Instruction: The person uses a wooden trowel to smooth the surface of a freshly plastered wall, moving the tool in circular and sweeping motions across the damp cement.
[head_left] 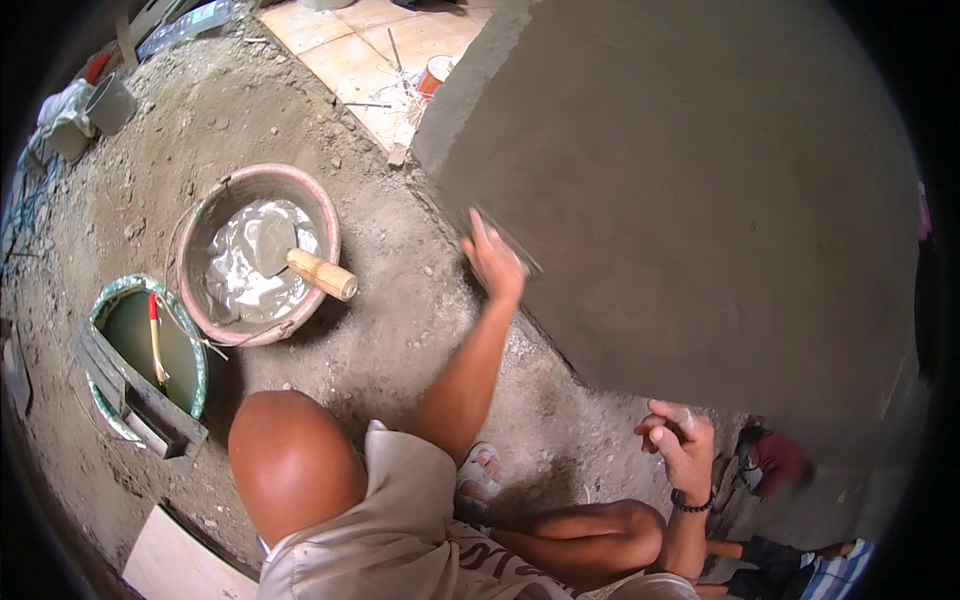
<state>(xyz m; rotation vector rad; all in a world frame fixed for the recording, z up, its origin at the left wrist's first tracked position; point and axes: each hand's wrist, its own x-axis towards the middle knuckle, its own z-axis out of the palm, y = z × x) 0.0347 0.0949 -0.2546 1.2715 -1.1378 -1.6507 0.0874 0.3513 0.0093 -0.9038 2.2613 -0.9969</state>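
Observation:
My left hand [492, 262] is up against the lower left edge of a grey plastered wall [680, 200]. Its fingers press a thin flat plate [520, 250] to the wet-looking surface; the plate is seen nearly edge-on and slightly blurred. Lower right, near the wall's bottom edge, my right hand [685, 445] hangs with loosely bent fingers apart and nothing visible in it. Left of my left arm stands a pinkish bucket [333, 215] of wet grey cement mix [235, 275]. A trowel with a wooden handle [322, 274] leans in it, its blade coated with mix.
A green-rimmed bucket [204, 365] holds murky water and a red-tipped brush [155, 335]; a metal float [140, 400] lies across its rim. Grey pots [110, 104] stand far left. Tiled floor [340, 40] carries a red can [434, 76]. Another person [775, 462] is at lower right.

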